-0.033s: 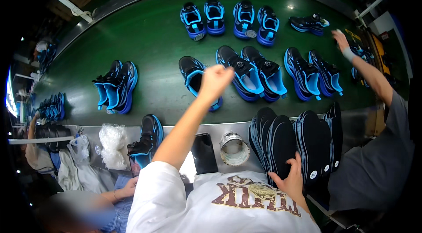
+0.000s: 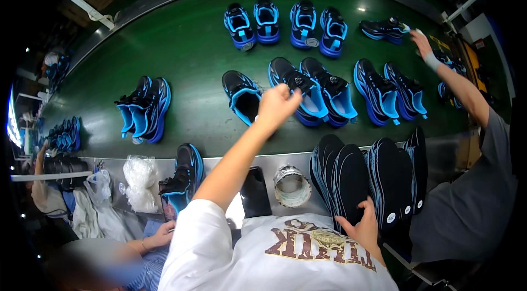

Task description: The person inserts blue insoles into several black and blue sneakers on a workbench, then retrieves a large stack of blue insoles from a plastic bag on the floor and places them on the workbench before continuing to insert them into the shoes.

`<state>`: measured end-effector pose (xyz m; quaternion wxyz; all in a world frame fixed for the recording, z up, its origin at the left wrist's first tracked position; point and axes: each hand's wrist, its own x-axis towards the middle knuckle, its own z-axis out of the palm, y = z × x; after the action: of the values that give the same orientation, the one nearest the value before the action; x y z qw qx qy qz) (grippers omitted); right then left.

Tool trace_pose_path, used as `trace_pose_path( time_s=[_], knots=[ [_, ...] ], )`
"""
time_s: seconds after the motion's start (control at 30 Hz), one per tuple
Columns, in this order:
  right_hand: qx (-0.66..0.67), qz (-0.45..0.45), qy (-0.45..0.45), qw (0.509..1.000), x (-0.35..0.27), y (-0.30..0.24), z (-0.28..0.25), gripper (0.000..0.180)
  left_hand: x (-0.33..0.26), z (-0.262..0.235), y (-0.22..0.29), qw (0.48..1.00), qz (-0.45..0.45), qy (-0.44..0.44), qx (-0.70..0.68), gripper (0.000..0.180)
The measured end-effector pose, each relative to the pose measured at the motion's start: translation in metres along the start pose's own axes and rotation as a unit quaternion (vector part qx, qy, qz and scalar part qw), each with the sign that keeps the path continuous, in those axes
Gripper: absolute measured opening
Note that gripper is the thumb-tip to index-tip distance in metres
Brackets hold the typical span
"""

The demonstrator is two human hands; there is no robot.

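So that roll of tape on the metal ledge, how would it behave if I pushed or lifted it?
The tape roll lies flat on its side on the ledge, so a push would probably slide it, not roll it. It is a hollow ring, likely light and stiff. Stood on edge, it could roll.

- One head-worn fisheye view is given, aimed steeply down from above the person's chest.
- The green conveyor belt (image 2: 186,55) is faced ahead, its edges bent toward the rim.
- The nearby steel ledge (image 2: 219,162) is seen close below.
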<state>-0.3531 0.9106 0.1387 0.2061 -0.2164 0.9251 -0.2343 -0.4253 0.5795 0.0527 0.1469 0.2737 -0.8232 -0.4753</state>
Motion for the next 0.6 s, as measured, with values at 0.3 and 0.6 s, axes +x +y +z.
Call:
trace_pose_path(
  time_s=[0.3,0.6],
  knots=[
    [-0.069,-0.142,0.078,0.984,0.03,-0.021,-0.07,0.04,0.021,0.052,-0.028,0.987,0.072,0.027,0.14,0.05],
    [-0.141,-0.377,0.077,0.912,0.22,-0.05,-0.012,0.007,0.061,0.017,-0.022,0.991,-0.073,-0.114,-0.001,0.052]
  ],
)
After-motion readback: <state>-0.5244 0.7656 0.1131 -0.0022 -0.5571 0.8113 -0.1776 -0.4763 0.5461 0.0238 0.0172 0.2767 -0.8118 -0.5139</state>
